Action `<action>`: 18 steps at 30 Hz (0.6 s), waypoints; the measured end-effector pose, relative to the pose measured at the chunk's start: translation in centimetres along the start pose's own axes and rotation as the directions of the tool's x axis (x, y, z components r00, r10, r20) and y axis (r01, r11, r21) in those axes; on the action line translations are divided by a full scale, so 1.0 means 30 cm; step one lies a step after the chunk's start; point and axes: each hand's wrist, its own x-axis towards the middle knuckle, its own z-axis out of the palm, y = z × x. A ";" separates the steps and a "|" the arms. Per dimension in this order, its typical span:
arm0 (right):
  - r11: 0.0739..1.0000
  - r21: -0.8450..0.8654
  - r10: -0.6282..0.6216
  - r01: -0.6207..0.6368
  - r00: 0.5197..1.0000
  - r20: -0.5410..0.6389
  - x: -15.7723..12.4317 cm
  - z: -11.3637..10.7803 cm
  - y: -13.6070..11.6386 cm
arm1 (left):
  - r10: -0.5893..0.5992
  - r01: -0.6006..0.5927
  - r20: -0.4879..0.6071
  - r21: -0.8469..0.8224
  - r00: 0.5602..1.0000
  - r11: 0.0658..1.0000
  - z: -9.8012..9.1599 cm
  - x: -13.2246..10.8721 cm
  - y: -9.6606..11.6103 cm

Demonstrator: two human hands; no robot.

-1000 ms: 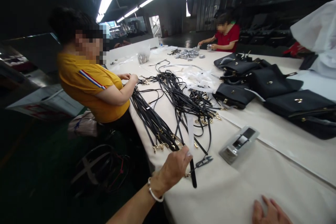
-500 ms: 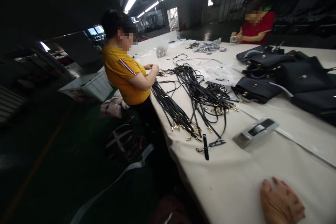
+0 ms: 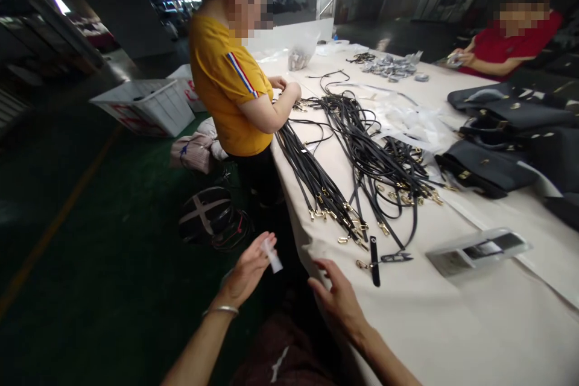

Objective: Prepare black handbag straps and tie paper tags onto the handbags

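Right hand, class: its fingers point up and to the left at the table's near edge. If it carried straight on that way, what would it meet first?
Probably the small white scrap pinched in the left hand, just past the right hand; depth is unclear.

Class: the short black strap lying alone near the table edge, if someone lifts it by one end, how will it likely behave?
The strap looks thin and flat, so it would probably droop. Its gold clip may weight that end and swing. It seems light.

Left hand [image 3: 246,271] pinches white scrap [image 3: 272,255] beside table [image 3: 434,325].
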 end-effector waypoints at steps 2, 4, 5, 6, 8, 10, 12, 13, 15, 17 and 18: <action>0.995 -0.097 -0.010 0.005 0.999 -0.048 0.124 -0.053 0.028 | 0.043 -0.049 0.185 0.031 0.982 0.998 0.099 0.106 0.013; 0.976 -0.211 0.037 -0.063 0.992 -0.123 0.251 -0.130 0.092 | 0.048 -0.091 0.227 0.185 0.973 0.979 0.124 0.160 0.025; 0.958 -0.263 0.072 -0.112 0.985 -0.157 0.308 -0.165 0.130 | 0.031 -0.091 0.204 0.296 0.978 0.951 0.115 0.174 0.030; 0.937 -0.308 0.112 -0.165 0.977 -0.183 0.358 -0.194 0.167 | -0.001 -0.070 0.169 0.416 0.986 0.907 0.096 0.184 0.035; 0.893 -0.377 0.182 -0.246 0.963 -0.199 0.432 -0.227 0.227 | -0.087 0.006 0.100 0.620 0.991 0.785 0.049 0.196 0.048; 0.860 -0.422 0.226 -0.287 0.956 -0.189 0.473 -0.235 0.261 | -0.144 0.017 0.097 0.772 0.985 0.635 0.012 0.206 0.069; 0.843 -0.446 0.242 -0.301 0.952 -0.187 0.476 -0.236 0.272 | -0.122 -0.079 0.151 0.883 0.981 0.462 0.001 0.219 0.094; 0.839 -0.450 0.244 -0.306 0.951 -0.192 0.460 -0.241 0.271 | -0.086 -0.144 0.188 0.917 0.978 0.373 0.005 0.229 0.107; 0.838 -0.443 0.245 -0.319 0.945 -0.218 0.385 -0.270 0.264 | -0.010 -0.256 0.266 0.937 0.964 0.238 0.027 0.255 0.129; 0.834 -0.427 0.252 -0.348 0.930 -0.267 0.261 -0.330 0.257 | 0.035 -0.323 0.324 0.916 0.945 0.236 0.058 0.292 0.143; 0.829 -0.419 0.260 -0.370 0.918 -0.298 0.188 -0.370 0.256 | 0.032 -0.336 0.341 0.898 0.939 0.283 0.075 0.313 0.146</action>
